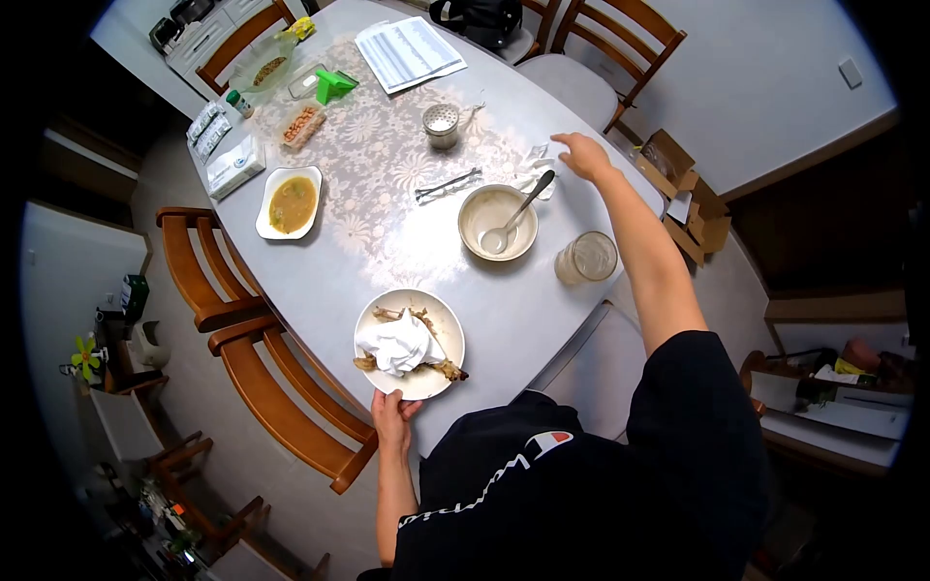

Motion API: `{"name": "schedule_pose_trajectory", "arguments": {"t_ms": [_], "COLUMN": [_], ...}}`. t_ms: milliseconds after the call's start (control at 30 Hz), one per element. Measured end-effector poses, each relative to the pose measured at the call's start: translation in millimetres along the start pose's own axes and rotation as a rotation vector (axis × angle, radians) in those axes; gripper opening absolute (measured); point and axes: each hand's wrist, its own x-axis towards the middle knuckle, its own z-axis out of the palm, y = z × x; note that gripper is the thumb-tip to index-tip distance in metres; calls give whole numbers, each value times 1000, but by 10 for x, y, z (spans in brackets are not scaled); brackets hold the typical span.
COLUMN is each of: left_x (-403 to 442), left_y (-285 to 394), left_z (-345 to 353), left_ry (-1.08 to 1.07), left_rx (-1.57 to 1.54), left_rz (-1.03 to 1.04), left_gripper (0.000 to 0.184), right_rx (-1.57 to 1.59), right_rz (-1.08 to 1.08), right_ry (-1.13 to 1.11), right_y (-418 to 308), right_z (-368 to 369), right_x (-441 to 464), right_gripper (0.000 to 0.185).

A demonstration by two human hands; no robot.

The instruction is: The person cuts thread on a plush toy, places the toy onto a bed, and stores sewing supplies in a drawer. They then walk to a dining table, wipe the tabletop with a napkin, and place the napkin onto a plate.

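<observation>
My left hand [392, 414] grips the near rim of a white plate [449, 329], its fingers under the edge. Bones [448, 369] with brown scraps lie on the plate, partly covered by a crumpled white tissue [397, 344]. My right hand [584, 158] is stretched over the table's right side, fingers extended and nothing visible in them. Nearest to it are crumpled tissues [536, 177]. A bowl [469, 215] with a metal spoon [528, 201] leaning in it stands between my arms. Beside the bowl lies a pair of chopsticks [448, 185]. A glass [586, 259] stands by my right forearm.
Soup in a square white bowl [315, 177], a tissue pack [235, 167], a tray of peanuts [303, 126], a perforated metal canister [441, 126] and papers [412, 54] occupy the table's far and left parts. Wooden chairs [281, 397] line the left edge. Cardboard boxes [693, 208] sit on the floor.
</observation>
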Motion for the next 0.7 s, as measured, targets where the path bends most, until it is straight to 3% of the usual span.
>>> {"name": "schedule_pose_trajectory", "arguments": {"t_ms": [33,100,167,367,433,533,633,700], "left_x": [19,41,47,66,73,75,110,138], "left_y": [0,9,9,-5,-7,-33,-26,-14], "left_z": [33,92,117,125,149,192,208,214], "left_ry": [4,13,15,92,103,114,108,95], "left_rx": [-5,-14,-18,-4,-18,-40,-48,-33], "left_rz": [0,-1,17,-9,-2,0,4,-5], "left_gripper": [33,33,34,35,34,33,32,33], "right_rx": [-3,-120,-162,-214,-104,-162,-91,-10], "right_rz": [-3,-219,-298,-527,-492,-398,-356,-65], "right_ry": [-4,-35,-124,-81,-135,-134,-164,-444], "right_y": [15,31,-21,31,-31,-64,87,168], "right_z": [55,183,263,451,423,472,513,372], "right_x": [-1,-13,-15,108,139,215,262,249], "right_gripper": [40,47,61,41,25,17,18,33]}}
